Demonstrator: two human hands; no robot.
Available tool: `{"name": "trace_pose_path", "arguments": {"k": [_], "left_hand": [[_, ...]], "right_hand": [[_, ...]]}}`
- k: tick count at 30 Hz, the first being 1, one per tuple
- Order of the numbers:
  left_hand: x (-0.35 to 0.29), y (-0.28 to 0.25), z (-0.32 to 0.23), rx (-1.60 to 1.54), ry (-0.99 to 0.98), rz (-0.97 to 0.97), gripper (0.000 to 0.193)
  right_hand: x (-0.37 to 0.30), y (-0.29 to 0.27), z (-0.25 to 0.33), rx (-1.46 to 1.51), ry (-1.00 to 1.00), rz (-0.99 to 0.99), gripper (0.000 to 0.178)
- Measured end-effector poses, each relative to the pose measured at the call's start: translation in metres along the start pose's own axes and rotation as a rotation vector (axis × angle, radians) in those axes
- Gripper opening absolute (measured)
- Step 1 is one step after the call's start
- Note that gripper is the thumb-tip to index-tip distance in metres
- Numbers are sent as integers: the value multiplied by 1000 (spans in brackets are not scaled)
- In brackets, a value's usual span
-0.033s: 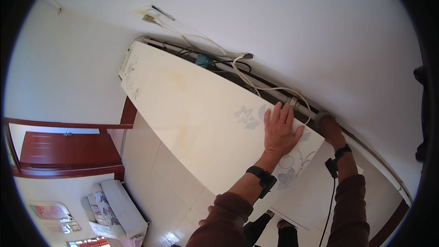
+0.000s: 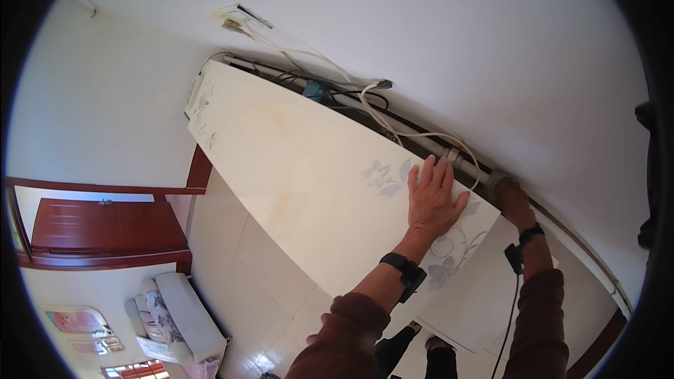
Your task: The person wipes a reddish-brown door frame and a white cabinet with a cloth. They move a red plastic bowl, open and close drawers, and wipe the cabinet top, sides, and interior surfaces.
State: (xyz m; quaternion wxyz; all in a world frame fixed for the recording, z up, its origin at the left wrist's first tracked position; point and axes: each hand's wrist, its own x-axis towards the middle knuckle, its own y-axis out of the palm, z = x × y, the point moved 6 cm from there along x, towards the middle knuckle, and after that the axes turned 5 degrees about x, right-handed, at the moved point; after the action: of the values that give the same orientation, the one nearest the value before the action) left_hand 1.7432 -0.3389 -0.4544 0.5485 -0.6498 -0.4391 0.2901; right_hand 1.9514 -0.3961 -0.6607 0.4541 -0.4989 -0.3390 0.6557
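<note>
My left hand [image 2: 433,200] lies flat on the white top of a long cabinet [image 2: 309,168], near its right end, fingers spread. Grey flower patterns decorate the top beside it. My right hand [image 2: 515,203] reaches down at the cabinet's right corner, into the narrow gap along the wall. A grey, cloth-like piece [image 2: 497,181] shows at its fingers, which are partly hidden. Next to that hand runs a pale pipe [image 2: 469,168] with a fitting. A cream cable [image 2: 428,134] loops over the gap between both hands.
Dark cables and a teal box [image 2: 314,90] sit in the gap behind the cabinet. A black plug [image 2: 383,85] leans by the wall, and another plug [image 2: 232,25] hangs near a wall opening. At far left are a red-brown door [image 2: 105,224] and a grey sofa [image 2: 189,312].
Both hands hold nearly the same places. The whole view has shifted very slightly; no object has visibly moved.
</note>
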Motion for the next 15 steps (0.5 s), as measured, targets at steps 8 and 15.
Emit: {"name": "trace_pose_path", "arguments": {"k": [8, 15], "left_hand": [[0, -4, 0, -55, -3, -21, 58], [-2, -4, -2, 6, 36, -80, 56]], "right_hand": [[-109, 1, -89, -42, -39, -52, 39], [-184, 13, -170, 171, 235, 20, 49]]}}
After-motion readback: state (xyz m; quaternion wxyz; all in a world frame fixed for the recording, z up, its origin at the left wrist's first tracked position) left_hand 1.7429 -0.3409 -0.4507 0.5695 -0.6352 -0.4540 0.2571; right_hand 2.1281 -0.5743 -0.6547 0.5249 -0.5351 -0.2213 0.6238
